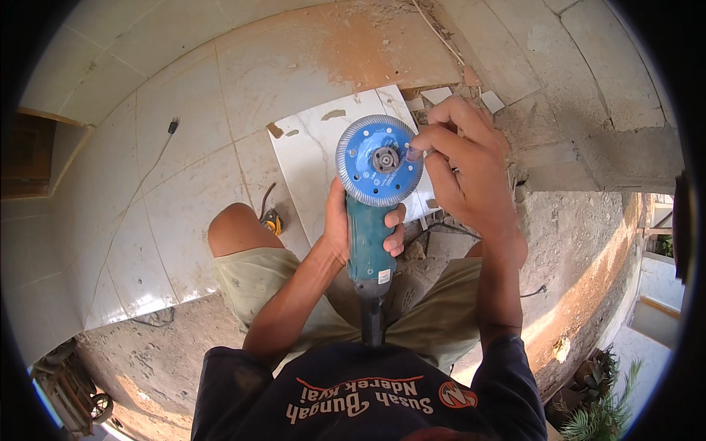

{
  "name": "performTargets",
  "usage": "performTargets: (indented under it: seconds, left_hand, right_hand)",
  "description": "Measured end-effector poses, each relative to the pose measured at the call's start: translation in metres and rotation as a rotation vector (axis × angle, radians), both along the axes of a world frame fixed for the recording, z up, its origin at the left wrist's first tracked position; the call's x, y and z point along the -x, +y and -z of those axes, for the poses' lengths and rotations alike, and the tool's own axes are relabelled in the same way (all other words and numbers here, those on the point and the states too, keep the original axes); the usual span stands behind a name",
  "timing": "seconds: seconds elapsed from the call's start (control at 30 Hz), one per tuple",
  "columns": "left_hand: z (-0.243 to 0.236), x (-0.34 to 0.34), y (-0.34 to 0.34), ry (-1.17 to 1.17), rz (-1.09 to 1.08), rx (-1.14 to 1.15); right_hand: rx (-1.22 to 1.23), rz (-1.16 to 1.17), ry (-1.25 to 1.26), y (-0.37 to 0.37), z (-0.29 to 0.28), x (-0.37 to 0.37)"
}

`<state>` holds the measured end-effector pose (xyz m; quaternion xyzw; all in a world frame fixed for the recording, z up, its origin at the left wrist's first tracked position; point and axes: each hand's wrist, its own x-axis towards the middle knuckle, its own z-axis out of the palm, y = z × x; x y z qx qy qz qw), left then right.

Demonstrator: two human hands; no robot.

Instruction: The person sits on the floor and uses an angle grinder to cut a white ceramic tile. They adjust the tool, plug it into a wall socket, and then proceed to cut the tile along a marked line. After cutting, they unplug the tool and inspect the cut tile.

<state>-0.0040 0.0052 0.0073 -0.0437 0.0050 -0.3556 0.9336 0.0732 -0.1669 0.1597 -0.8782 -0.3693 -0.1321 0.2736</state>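
Note:
A green angle grinder point(371, 239) points away from me between my knees, its dark rear end close to my shirt. My left hand point(338, 223) is wrapped round its body, with the thumb side on the left and fingertips showing on the right. A blue cutting disc point(368, 143) with a toothed silver rim faces up at the grinder's head, a metal nut point(385, 159) at its centre. At the disc's right rim, my right hand point(463, 165) has its fingers bent, and one fingertip lies over the blue face. What is beneath the rim there is hidden.
Under the grinder lies a white marbled tile point(301, 154) with small broken bits on it. A yellow and black tape measure point(272, 221) rests by my left knee. A cord with a black plug point(173, 126) crosses the tiled floor at left. Tile scraps point(491, 101) lie beyond my right hand.

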Motion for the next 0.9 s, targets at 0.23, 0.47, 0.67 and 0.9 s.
performTargets:
  seconds: [0.23,0.47,0.67,0.9]
  left_hand:
    - [0.000,0.003,0.000,0.020,-0.008,0.022]
    - [0.000,0.004,0.001,0.016,-0.015,0.042]
    - [-0.001,0.003,0.000,0.024,-0.002,0.017]
    - [0.000,0.004,0.001,0.024,-0.013,0.011]
  right_hand:
    - [-0.023,-0.016,-0.042,0.006,0.003,0.002]
    - [-0.073,-0.019,-0.031,0.015,0.001,0.006]
    - [-0.006,0.045,-0.067,0.005,0.003,0.002]
    - [0.028,0.060,-0.088,0.007,0.000,0.004]
